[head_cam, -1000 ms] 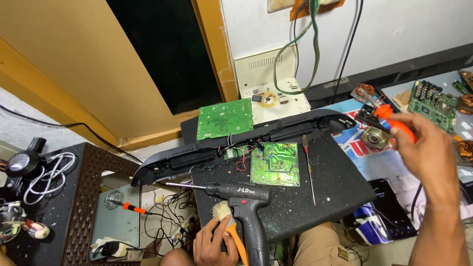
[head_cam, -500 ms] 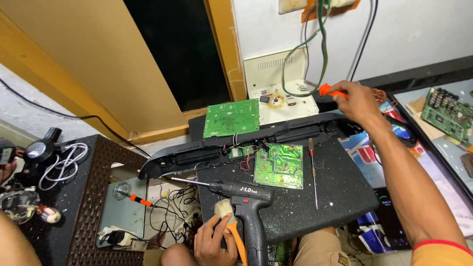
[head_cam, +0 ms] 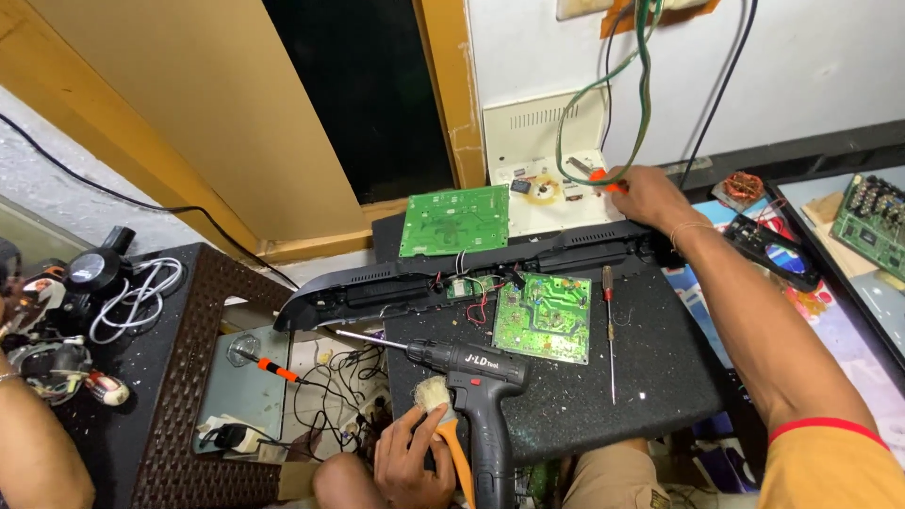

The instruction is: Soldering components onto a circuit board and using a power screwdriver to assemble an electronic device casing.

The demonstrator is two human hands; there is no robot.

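Observation:
My left hand (head_cam: 407,464) is low at the front edge of the black table (head_cam: 660,396), shut on an orange-handled brush (head_cam: 443,415) whose pale bristles point up beside a black cordless drill (head_cam: 479,375). My right hand (head_cam: 650,195) reaches across the table to a white box (head_cam: 528,141) by the wall and grips a small orange-handled tool (head_cam: 600,177). Between the hands lie a long black plastic housing (head_cam: 377,283) and a green circuit board (head_cam: 543,319). A second green board (head_cam: 454,220) leans behind them.
A slim screwdriver (head_cam: 610,325) lies right of the near board. Green and black cables (head_cam: 641,85) hang over the white box. More boards and parts (head_cam: 872,221) crowd the right bench. Another person's arm (head_cam: 33,443) is at the left by tangled gear (head_cam: 85,283). An orange screwdriver (head_cam: 269,366) lies below.
My right hand has swung from the bench at the right, across to the white box by the wall, still gripping the orange tool. My left hand has stayed on the brush.

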